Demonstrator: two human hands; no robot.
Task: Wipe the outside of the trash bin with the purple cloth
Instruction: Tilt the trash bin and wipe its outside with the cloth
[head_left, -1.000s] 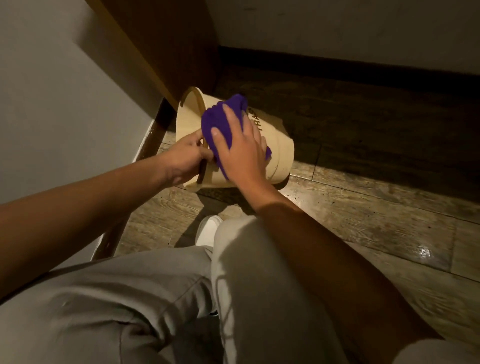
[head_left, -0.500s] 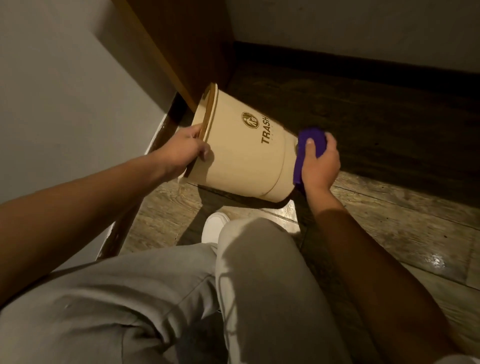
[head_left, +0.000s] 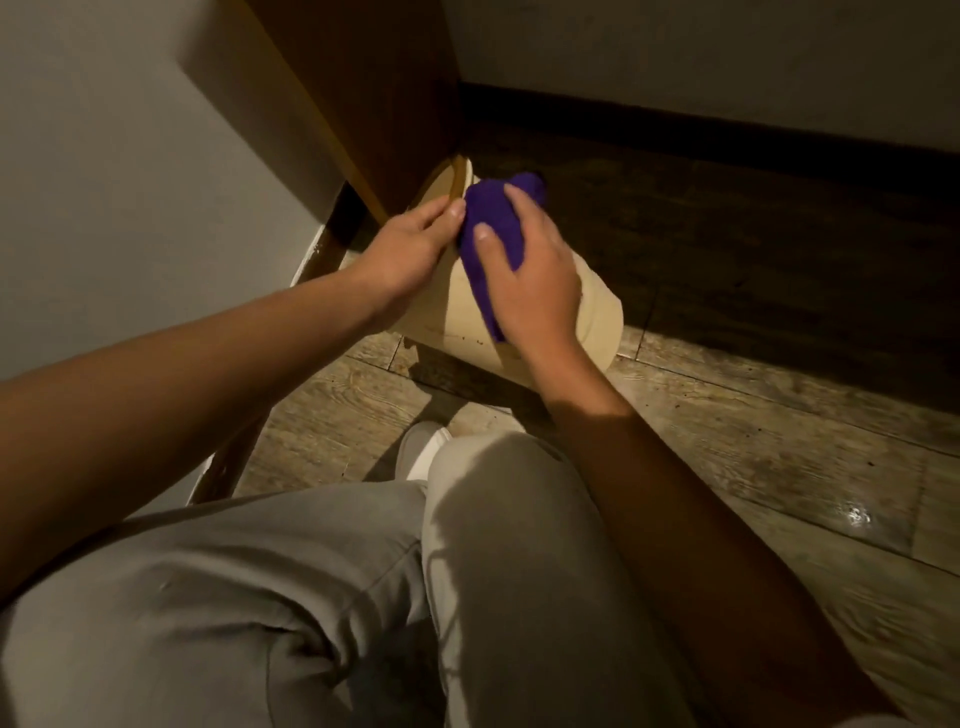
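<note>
— Wiping underway? Where's the bin (head_left: 597, 317)?
— On the floor (head_left: 727, 415) by the wall corner, tilted. Left hand (head_left: 410, 249) clasps its rim; right hand (head_left: 535, 280), fingers spread, presses the cloth (head_left: 491, 228) on its side.
— Remaining?
— Probably the far side.

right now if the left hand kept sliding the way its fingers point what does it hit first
Most likely the purple cloth: the left hand grips the trash bin rim, its fingertips almost touching the cloth under the right hand. Depth is hard to judge here.

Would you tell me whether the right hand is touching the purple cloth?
Touching: the head view shows the right hand pressed flat on the purple cloth against the trash bin.
</note>
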